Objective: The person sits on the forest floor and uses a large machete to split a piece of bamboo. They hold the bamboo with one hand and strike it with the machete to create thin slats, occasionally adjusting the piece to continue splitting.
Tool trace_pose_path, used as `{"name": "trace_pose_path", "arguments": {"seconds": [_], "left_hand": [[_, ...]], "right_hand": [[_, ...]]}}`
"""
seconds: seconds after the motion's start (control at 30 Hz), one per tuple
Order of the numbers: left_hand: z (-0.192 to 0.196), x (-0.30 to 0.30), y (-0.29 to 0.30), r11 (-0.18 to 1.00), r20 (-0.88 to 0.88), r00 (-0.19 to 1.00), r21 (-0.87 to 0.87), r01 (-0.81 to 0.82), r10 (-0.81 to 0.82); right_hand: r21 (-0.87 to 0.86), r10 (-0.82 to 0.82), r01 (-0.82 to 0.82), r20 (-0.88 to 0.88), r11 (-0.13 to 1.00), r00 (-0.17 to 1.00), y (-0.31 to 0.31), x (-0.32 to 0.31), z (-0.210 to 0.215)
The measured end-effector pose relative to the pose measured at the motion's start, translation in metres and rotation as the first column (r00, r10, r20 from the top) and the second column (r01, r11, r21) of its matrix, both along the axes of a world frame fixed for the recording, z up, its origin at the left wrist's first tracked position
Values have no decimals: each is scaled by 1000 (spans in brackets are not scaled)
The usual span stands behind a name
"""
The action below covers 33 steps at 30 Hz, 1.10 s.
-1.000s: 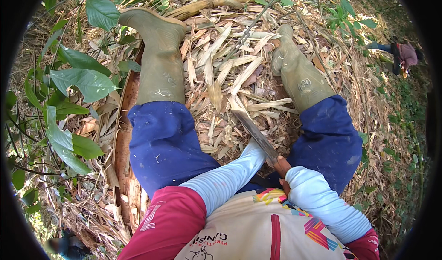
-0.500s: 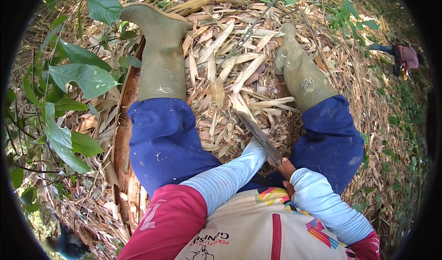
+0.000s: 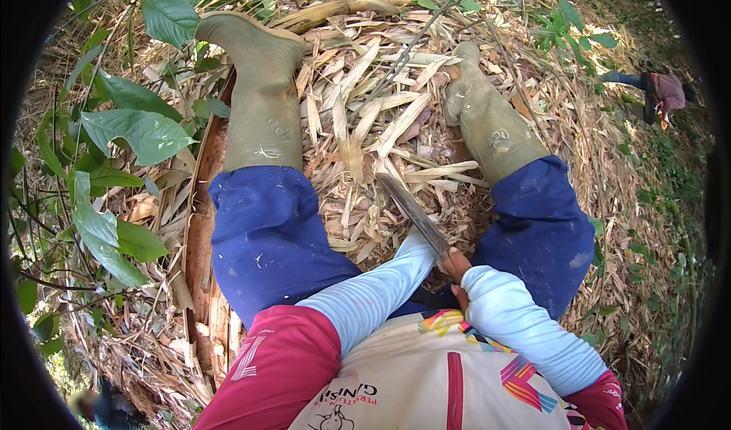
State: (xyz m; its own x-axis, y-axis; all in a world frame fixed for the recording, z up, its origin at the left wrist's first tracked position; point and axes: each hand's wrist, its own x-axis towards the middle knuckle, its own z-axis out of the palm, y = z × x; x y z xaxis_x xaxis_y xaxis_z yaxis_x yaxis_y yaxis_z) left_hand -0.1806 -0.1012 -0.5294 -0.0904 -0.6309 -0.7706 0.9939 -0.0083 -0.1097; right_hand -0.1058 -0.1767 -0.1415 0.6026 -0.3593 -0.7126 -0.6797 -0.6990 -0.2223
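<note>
The ground outdoors is a thick litter of dry, pale tan strips and brown leaf scraps (image 3: 381, 133), with broad, glossy green leaves (image 3: 137, 135) hanging over it at the left. A thick, yellowish-brown branch (image 3: 346, 10) lies across the far edge, and a thin, dark grey stick (image 3: 419, 43) slants over the litter. Between the spread legs, in royal blue trousers (image 3: 263, 240) and tall olive-green rubber boots (image 3: 263, 99), the pale strips lie most thickly. A long, reddish-brown, bark-like slab (image 3: 204, 228) runs just beside the left leg.

The right hand (image 3: 458, 266), low in front of the body, has its fingers closed around the grip of a long, straight knife with a dark grey metal blade (image 3: 411, 211). The knife points forward and to the left, its tip above the litter between the knees; whether the tip touches the strips I cannot tell. The blade crosses the end of the left arm's pale blue ribbed sleeve (image 3: 373, 293). The left hand is hidden there, so I cannot tell how its fingers stand.

Well apart, at the far right, a person in a dusty pink top (image 3: 670, 93) bends over the ground. A dark-clothed figure (image 3: 114, 409), blurred, shows at the lower left rim.
</note>
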Motion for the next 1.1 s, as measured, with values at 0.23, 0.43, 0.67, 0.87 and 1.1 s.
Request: {"name": "trace_pose_path", "arguments": {"seconds": [0.23,0.43,0.67,0.87,1.1], "left_hand": [[115,66,-24,993,-107,994,120,2,11],[34,20,-11,999,-159,986,40,-34,40],[0,-3,-1,964,278,937,-95,247,-213],[50,28,-10,982,86,978,19,188,-189],[182,124,-6,781,582,606,82,619,-542]], "right_hand": [[32,90,-89,-30,995,995,-13,-12,0],[26,126,-127,33,992,991,-6,-9,-16],[16,61,-59,-115,998,992,-10,16,-10],[40,83,-86,71,996,994,-12,0,-4],[164,-66,38,170,986,983,-23,24,-9]]}}
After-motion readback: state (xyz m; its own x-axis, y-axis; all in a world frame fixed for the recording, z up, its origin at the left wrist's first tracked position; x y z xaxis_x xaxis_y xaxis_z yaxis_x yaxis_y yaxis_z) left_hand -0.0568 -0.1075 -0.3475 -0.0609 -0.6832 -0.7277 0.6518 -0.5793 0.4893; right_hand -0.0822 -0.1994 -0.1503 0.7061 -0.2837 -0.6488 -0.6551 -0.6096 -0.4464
